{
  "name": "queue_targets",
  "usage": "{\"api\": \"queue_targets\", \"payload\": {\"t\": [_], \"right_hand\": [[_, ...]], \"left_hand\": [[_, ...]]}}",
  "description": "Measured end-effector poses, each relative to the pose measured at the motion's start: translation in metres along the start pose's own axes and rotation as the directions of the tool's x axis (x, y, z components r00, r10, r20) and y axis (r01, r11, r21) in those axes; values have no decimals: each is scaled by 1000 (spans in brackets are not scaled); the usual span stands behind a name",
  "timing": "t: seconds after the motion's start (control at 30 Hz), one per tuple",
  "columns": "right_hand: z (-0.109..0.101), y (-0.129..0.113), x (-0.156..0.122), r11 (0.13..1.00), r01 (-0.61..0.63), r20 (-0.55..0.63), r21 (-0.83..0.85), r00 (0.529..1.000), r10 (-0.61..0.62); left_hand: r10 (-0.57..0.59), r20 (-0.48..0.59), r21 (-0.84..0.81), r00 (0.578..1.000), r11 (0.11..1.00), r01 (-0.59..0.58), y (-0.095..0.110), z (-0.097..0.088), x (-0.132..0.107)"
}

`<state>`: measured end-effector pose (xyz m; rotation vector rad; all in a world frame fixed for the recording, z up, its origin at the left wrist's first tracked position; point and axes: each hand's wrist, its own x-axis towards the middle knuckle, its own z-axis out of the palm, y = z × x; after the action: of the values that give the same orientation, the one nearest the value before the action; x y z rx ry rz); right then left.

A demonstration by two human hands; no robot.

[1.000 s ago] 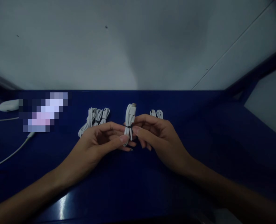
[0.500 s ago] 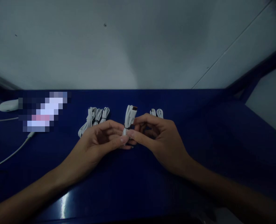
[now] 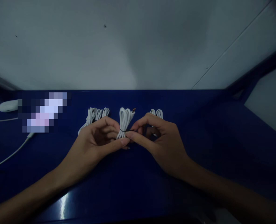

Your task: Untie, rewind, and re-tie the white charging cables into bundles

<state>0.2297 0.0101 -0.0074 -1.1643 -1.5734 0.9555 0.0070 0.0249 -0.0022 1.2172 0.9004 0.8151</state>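
A coiled white USB cable (image 3: 125, 116) stands upright above the table, its plug with an orange-brown end pointing up to the right. Around its lower part runs a thin black twist tie (image 3: 122, 130). My left hand (image 3: 93, 137) is closed on the bottom of the coil, thumb in front and fingers behind. Between thumb and forefinger my right hand (image 3: 159, 137) pinches the end of the tie, just right of the coil. Behind my left hand lie several coiled white cables (image 3: 92, 115). More white cable coils (image 3: 159, 113) show behind my right hand, partly hidden by it.
The blue table (image 3: 119, 180) reaches back to a pale wall (image 3: 82, 46). At the left are a blurred-out bright object (image 3: 48, 109) with a white cord (image 3: 14, 157) and a white rounded device (image 3: 8, 106).
The coil has turned in my fingers, so its loops face me more and its plug is angled away. My right hand now draws the tie's end out to the right.
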Motion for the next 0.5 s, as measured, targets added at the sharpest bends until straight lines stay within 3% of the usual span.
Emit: {"api": "queue_targets", "payload": {"t": [0.17, 0.33, 0.5], "right_hand": [[0, 0, 1, 1000, 15, 37, 27, 999, -16], [0, 0, 2, 987, 145, 26, -63, 989, -143], [-1, -3, 3, 964, 221, 113, -150, 972, -205]], "left_hand": [[-29, 45, -41, 999, 999, 31, 3, -2, -1], [-109, 44, -111, 993, 987, 113, 2, -3, -1], [-76, 15, -22, 997, 997, 77, 1, -5, 0]]}}
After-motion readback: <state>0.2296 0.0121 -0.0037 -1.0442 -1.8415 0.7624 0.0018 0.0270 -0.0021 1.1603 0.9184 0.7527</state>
